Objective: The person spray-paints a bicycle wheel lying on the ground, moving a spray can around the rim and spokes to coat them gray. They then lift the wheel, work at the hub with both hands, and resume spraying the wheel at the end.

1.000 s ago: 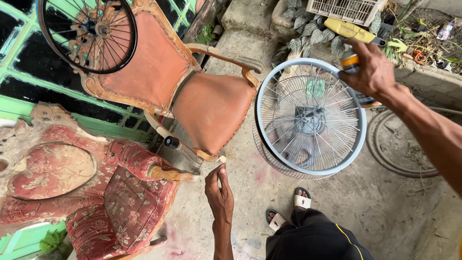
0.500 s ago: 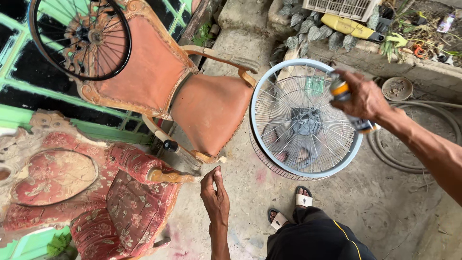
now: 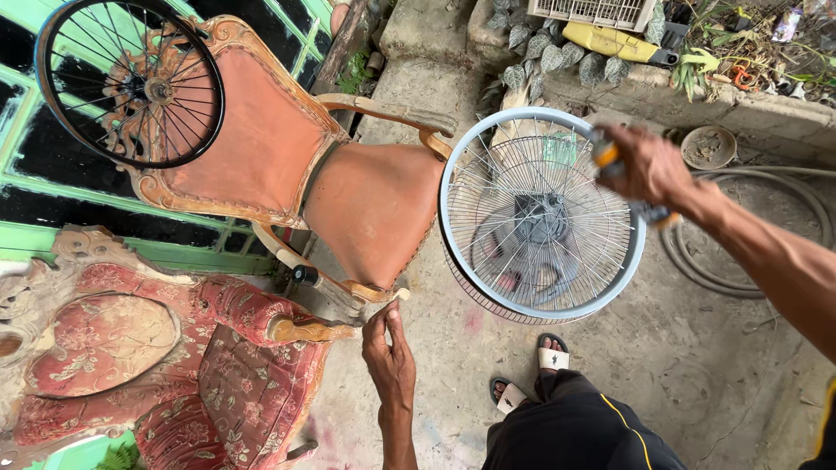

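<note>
Gripping an orange-tipped tool (image 3: 610, 158) with clenched fingers at the upper right, the right hand (image 3: 643, 165) overlaps the wheel rim (image 3: 453, 235), while the left hand (image 3: 389, 359) pinches a small pale piece (image 3: 401, 295) at lower centre.

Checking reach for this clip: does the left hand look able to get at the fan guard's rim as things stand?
Probably yes. The left hand is empty-looking and sits just below the fan guard, with only bare concrete floor between them; nothing blocks the lower rim.

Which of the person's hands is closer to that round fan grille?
The right hand. It holds a small tool at the upper right rim of the fan grille. The left hand is lower left, apart from the grille, beside the orange chair.
</note>
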